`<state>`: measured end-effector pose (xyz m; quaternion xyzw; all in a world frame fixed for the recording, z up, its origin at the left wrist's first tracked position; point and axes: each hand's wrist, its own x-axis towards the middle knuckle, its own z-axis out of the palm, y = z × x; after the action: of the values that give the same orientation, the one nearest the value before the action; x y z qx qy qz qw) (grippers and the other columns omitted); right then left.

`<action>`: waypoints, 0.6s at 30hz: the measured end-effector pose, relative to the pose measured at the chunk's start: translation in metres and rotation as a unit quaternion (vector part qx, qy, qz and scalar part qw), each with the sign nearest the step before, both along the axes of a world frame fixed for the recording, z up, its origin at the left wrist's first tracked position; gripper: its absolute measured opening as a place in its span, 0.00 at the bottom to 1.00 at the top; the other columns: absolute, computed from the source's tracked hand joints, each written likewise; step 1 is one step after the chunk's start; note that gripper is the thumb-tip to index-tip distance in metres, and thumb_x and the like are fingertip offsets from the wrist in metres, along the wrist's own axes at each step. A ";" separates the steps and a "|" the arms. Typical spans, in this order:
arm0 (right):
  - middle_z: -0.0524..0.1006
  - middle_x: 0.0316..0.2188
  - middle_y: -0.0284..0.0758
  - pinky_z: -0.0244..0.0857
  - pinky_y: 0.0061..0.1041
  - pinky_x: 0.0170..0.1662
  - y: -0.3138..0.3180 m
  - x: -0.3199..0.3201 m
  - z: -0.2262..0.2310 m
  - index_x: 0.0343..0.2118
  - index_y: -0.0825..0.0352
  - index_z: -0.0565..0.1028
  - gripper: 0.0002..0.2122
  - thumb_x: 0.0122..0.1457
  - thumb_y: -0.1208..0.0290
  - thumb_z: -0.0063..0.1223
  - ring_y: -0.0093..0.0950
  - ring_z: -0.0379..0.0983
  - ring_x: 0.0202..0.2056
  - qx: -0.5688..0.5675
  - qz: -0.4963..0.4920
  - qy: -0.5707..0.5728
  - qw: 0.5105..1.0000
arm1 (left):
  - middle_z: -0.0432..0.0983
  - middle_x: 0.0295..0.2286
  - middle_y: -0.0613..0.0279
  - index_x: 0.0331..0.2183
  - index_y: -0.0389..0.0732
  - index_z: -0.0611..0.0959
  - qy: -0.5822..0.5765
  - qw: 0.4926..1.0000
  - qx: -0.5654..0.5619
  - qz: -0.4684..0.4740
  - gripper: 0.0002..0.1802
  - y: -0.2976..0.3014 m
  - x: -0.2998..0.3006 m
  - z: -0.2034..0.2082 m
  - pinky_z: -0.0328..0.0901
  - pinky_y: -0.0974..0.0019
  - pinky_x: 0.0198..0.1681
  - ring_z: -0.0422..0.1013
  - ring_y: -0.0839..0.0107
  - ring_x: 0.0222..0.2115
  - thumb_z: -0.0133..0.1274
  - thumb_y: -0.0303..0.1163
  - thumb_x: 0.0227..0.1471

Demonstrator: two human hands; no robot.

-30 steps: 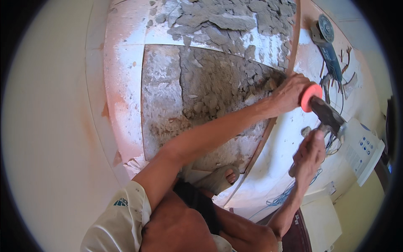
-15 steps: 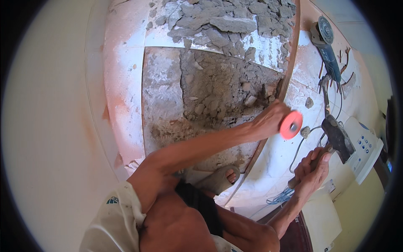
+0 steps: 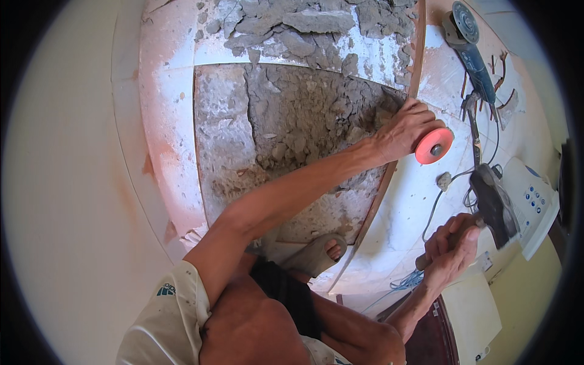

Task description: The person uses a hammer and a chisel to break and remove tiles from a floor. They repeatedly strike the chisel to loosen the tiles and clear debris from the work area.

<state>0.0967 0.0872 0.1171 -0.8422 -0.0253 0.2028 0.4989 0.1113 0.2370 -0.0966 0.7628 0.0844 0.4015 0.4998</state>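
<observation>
My left hand [image 3: 401,134] is closed around a chisel with a round orange-red hand guard [image 3: 433,146]. Its struck end points toward me on the right. The chisel's dark tip [image 3: 394,95] reaches the far right corner of a recess of broken mortar [image 3: 292,115], beside a brown strip [image 3: 418,55]. My fingers hide most of the shank. To the right and nearer, my right hand [image 3: 449,246] grips the handle of a club hammer [image 3: 494,204]. The dark hammer head is raised, apart from the chisel.
Mortar chunks [image 3: 316,23] cover the far slab. At right lie an angle grinder [image 3: 474,67], a smaller hammer [image 3: 475,131], rusty rods [image 3: 500,79] and a dark cord. A white container [image 3: 530,201] and coiled blue cord [image 3: 407,281] are nearer. My sandaled foot [image 3: 319,255] stands by the recess.
My left hand has moved farther away with the chisel, toward the recess's far right corner. My right hand still holds the hammer, nearly in the same place. The view has shifted slightly.
</observation>
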 end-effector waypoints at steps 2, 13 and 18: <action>0.58 0.15 0.25 0.41 0.16 0.13 -0.001 -0.001 -0.003 0.32 0.66 0.66 0.25 0.68 0.43 0.47 0.13 0.49 0.13 0.048 0.020 -0.025 0.998 | 0.77 0.31 0.62 0.38 0.42 0.83 -0.010 0.999 -0.030 0.009 0.17 0.000 0.005 0.002 0.62 0.59 0.50 0.72 0.64 0.38 0.64 0.30 0.43; 0.60 0.15 0.24 0.45 0.17 0.17 0.022 0.005 -0.008 0.24 0.62 0.66 0.24 0.70 0.46 0.42 0.14 0.54 0.15 -0.036 0.024 0.025 0.999 | 0.81 0.37 0.57 0.38 0.39 0.82 0.007 0.997 -0.083 -0.002 0.16 0.013 0.016 0.004 0.63 0.56 0.49 0.75 0.56 0.39 0.65 0.29 0.44; 0.59 0.15 0.24 0.45 0.18 0.17 0.029 0.022 -0.064 0.24 0.61 0.64 0.25 0.70 0.44 0.43 0.15 0.51 0.15 -0.056 0.091 0.060 0.992 | 0.82 0.33 0.54 0.37 0.39 0.84 0.038 0.991 -0.124 -0.016 0.14 0.013 0.020 0.014 0.69 0.55 0.42 0.77 0.53 0.35 0.65 0.30 0.45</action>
<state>0.1184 0.1157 0.0531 -0.8495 -0.0607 0.2986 0.4307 0.1308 0.2500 -0.0828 0.7112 0.1404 0.3505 0.5929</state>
